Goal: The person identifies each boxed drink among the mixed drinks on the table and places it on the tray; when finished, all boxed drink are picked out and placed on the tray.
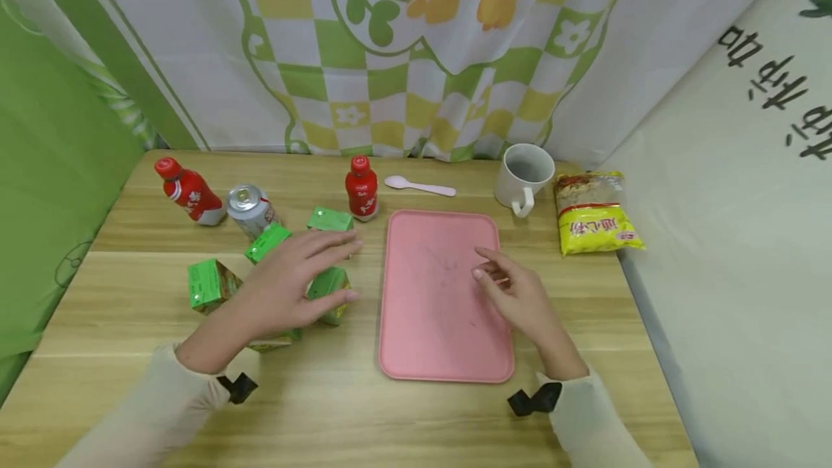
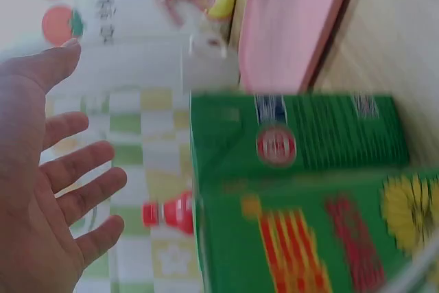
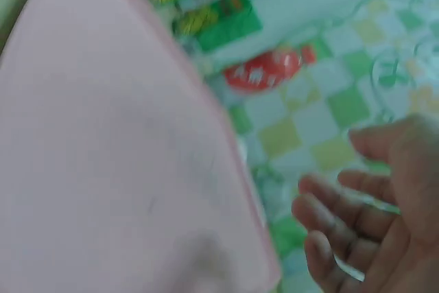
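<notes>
Left hand: your left hand [image 1: 286,280] is relaxed, holds nothing; it's over green rectangular cardboard cartons [image 1: 331,296], left of the tray
Right hand: your right hand [image 1: 520,302] grips nothing; it's over the flat pink rectangular tray's [image 1: 422,309] right side
Cartons: probably stiff, dentable; pinch mid-sides
Tray: likely light, smooth; take opposite rims
Obstacles: silver metal can [image 1: 250,209] crowds your cartons; red bottle [image 1: 362,192] near tray corner

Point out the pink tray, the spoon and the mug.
Pink tray [image 1: 437,302]: head view, bare middle of its surface.
Spoon [image 1: 424,186]: head view, on its handle.
Mug [image 1: 510,188]: head view, outer wall below the rim.
</notes>
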`<action>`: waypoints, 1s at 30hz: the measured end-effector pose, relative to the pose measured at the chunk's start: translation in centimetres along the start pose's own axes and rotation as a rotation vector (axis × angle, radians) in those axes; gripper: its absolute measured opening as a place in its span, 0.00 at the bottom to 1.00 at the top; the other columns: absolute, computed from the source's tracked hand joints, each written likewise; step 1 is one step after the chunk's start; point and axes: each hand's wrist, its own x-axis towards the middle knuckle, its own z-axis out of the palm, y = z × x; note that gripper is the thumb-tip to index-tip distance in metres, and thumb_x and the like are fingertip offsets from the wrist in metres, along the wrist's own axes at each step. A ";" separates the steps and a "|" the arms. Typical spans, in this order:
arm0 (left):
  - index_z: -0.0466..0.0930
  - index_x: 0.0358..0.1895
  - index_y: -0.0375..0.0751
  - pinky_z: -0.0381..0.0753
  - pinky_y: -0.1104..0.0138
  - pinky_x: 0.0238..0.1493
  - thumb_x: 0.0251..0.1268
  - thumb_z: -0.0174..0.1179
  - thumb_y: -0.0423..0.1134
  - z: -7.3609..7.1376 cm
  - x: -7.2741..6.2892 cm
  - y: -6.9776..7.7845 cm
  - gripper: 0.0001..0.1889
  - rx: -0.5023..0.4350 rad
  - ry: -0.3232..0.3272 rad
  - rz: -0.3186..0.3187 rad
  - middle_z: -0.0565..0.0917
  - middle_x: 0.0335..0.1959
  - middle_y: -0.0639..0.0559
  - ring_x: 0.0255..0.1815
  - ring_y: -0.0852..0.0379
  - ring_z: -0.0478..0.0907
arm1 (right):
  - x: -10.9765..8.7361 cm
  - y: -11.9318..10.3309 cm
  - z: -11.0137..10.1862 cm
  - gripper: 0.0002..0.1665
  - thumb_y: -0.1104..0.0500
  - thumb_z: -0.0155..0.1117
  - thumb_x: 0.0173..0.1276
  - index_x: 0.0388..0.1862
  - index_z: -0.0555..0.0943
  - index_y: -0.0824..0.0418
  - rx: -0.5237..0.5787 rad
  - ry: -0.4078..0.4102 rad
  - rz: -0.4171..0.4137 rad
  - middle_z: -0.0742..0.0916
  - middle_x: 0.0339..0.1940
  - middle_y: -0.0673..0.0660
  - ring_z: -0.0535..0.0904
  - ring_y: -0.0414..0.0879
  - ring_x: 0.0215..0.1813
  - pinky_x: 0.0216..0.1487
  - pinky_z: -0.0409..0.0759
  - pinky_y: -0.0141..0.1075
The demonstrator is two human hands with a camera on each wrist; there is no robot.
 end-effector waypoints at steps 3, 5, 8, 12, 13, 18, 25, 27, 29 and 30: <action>0.75 0.70 0.44 0.69 0.46 0.65 0.65 0.66 0.59 -0.8 -1.2 -1.0 0.35 0.021 0.049 -0.074 0.74 0.70 0.48 0.69 0.45 0.70 | 0.0 2.2 -0.3 0.24 0.52 0.64 0.76 0.66 0.79 0.61 -0.061 0.060 0.118 0.88 0.43 0.55 0.83 0.46 0.40 0.40 0.83 0.38; 0.76 0.69 0.42 0.70 0.44 0.63 0.64 0.67 0.57 -1.4 -2.1 -1.5 0.34 0.022 0.096 -0.107 0.75 0.69 0.47 0.68 0.44 0.71 | -0.2 3.8 -0.6 0.26 0.52 0.64 0.76 0.66 0.79 0.64 -0.092 0.075 0.152 0.88 0.42 0.56 0.83 0.47 0.39 0.38 0.83 0.40; 0.76 0.70 0.42 0.71 0.43 0.62 0.62 0.69 0.54 -2.2 -3.4 -2.1 0.35 0.010 0.148 -0.152 0.74 0.70 0.47 0.68 0.42 0.71 | -0.6 5.7 -0.9 0.30 0.51 0.65 0.75 0.69 0.76 0.66 -0.178 0.067 0.132 0.86 0.40 0.55 0.81 0.46 0.37 0.36 0.81 0.41; 0.75 0.71 0.43 0.68 0.47 0.65 0.63 0.69 0.55 -3.2 -5.3 -2.7 0.35 0.010 0.189 -0.215 0.73 0.71 0.48 0.68 0.41 0.70 | -1.5 7.5 -0.9 0.38 0.45 0.61 0.77 0.74 0.69 0.70 -0.362 0.023 0.047 0.80 0.37 0.53 0.72 0.44 0.32 0.31 0.73 0.39; 0.75 0.71 0.42 0.67 0.49 0.66 0.64 0.68 0.57 -3.5 -5.9 -2.9 0.36 0.013 0.202 -0.226 0.73 0.71 0.47 0.68 0.40 0.70 | -1.6 7.7 -0.8 0.39 0.44 0.60 0.77 0.74 0.68 0.70 -0.402 0.012 0.032 0.78 0.36 0.53 0.70 0.44 0.32 0.30 0.71 0.39; 0.75 0.70 0.42 0.63 0.58 0.69 0.64 0.68 0.60 -4.4 -8.6 -3.9 0.37 0.018 0.256 -0.294 0.73 0.71 0.45 0.67 0.37 0.69 | -1.8 7.7 -0.2 0.41 0.43 0.59 0.77 0.76 0.66 0.69 -0.481 -0.042 -0.006 0.75 0.34 0.53 0.68 0.45 0.30 0.29 0.69 0.39; 0.77 0.69 0.43 0.63 0.56 0.67 0.55 0.76 0.49 -5.1 -11.3 -4.7 0.37 0.068 0.255 -0.389 0.74 0.68 0.39 0.63 0.33 0.69 | -1.5 7.2 0.5 0.39 0.50 0.63 0.75 0.76 0.65 0.69 -0.498 -0.064 -0.016 0.78 0.31 0.52 0.72 0.46 0.30 0.31 0.72 0.42; 0.78 0.68 0.43 0.64 0.53 0.66 0.52 0.78 0.47 -5.2 -12.2 -5.0 0.38 0.073 0.259 -0.423 0.74 0.68 0.38 0.62 0.31 0.69 | -1.4 7.1 0.5 0.39 0.50 0.63 0.75 0.76 0.65 0.69 -0.496 -0.066 -0.012 0.78 0.30 0.51 0.72 0.46 0.30 0.31 0.72 0.42; 0.77 0.69 0.43 0.63 0.50 0.67 0.47 0.80 0.46 -5.1 -13.0 -5.3 0.41 0.068 0.253 -0.460 0.73 0.68 0.37 0.62 0.30 0.68 | -1.4 7.1 0.5 0.39 0.50 0.63 0.75 0.76 0.65 0.69 -0.489 -0.064 -0.009 0.77 0.30 0.51 0.72 0.46 0.29 0.30 0.71 0.41; 0.76 0.70 0.43 0.62 0.47 0.67 0.45 0.82 0.46 -5.1 -13.3 -5.5 0.44 0.060 0.247 -0.481 0.73 0.69 0.36 0.62 0.29 0.68 | -1.4 7.1 0.5 0.39 0.50 0.63 0.75 0.76 0.65 0.69 -0.485 -0.062 -0.008 0.76 0.29 0.51 0.72 0.46 0.29 0.30 0.71 0.41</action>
